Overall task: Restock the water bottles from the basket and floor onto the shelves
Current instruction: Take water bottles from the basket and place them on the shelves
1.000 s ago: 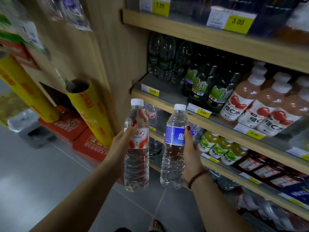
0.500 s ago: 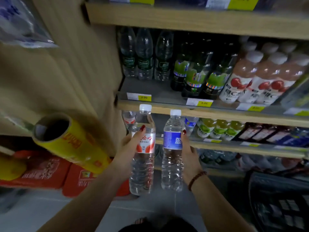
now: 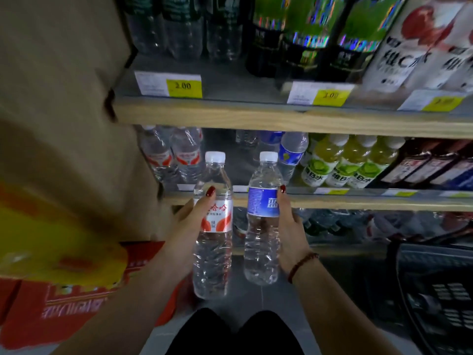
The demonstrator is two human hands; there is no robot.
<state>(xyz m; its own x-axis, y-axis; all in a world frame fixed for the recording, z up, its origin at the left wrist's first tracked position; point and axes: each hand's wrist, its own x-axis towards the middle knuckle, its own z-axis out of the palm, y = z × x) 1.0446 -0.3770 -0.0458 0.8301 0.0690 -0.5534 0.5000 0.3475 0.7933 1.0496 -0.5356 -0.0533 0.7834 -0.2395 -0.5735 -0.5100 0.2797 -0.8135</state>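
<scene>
Evidently, the two bottles were carried as a pair so that each could go to its own brand's row. At the far left of the frame a yellow roll (image 3: 51,242) and red packs (image 3: 84,303) sat blurred against the wooden side panel (image 3: 64,98), clear of the work. Just left of centre, the left hand (image 3: 190,226) was wrapped around the red-labelled bottle (image 3: 213,226), thumb across the label's top, holding it upright by its waist; a grip that low left the cap and shoulder free to pass under the upper shelf board (image 3: 281,119). Directly above and behind it, in the left part of the middle shelf (image 3: 332,199), stood matching red-labelled bottles (image 3: 176,157), which I judged to be its destination. Right of centre, the right hand (image 3: 290,226) clasped the blue-labelled bottle (image 3: 263,219) the same way, also upright, close beside its partner though whether they touched could not be told. A blue-labelled bottle on the shelf (image 3: 291,152) stood just behind it, with an empty gap between the two brands' rows, likely the space to be filled. Further right were yellow-green drinks (image 3: 340,162), and at the lower right edge a dark basket (image 3: 435,290) rested on the floor, its contents too dim to make out. Both bottles hung in front of the shelf edge, not yet set down.
</scene>
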